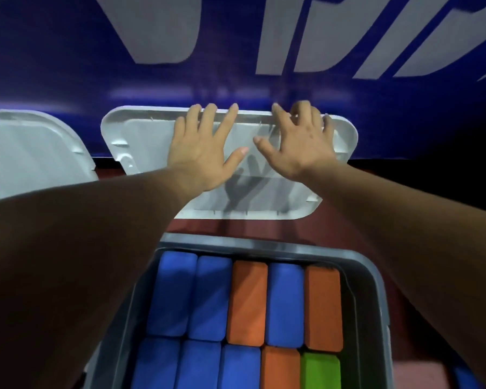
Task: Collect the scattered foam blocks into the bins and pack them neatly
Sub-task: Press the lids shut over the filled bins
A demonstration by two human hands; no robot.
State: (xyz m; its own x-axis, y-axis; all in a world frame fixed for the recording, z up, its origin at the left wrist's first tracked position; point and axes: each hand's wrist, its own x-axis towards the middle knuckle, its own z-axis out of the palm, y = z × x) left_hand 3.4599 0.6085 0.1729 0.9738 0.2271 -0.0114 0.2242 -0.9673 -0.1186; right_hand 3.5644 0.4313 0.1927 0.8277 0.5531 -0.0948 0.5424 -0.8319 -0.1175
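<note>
Against the far wall: white lid (152, 136) stands tilted, upper rim leaning on the blue banner (68, 66), lower edge on the red floor (230, 227); parked so, it is clear of the bin yet within reach.
Left hand (205, 153): palm laid on the lid's inner face, fingers (211, 119) straight and spread, tips at the upper rim; whether they hook over it cannot be told.
Right hand (298, 147): fingers (300, 110) bent and spread, hooked on the same rim, thumb free over the inner face; probably the purchase needed to tip the lid off the wall.
Grey bin (264, 244): directly below the forearms, nearer the person than the lid and apart from it.
Foam blocks (247, 301): blue, orange and one green, side by side in two tight rows, filling the visible part of the bin; well apart from both sets of fingers, touched by neither hand.
Second lid (31, 153): propped likewise, to the left.
Stage (judged): packing of this bin looks finished; closing it appears next. Two hands at one rim suggest a shared lift to keep the broad lid level.
</note>
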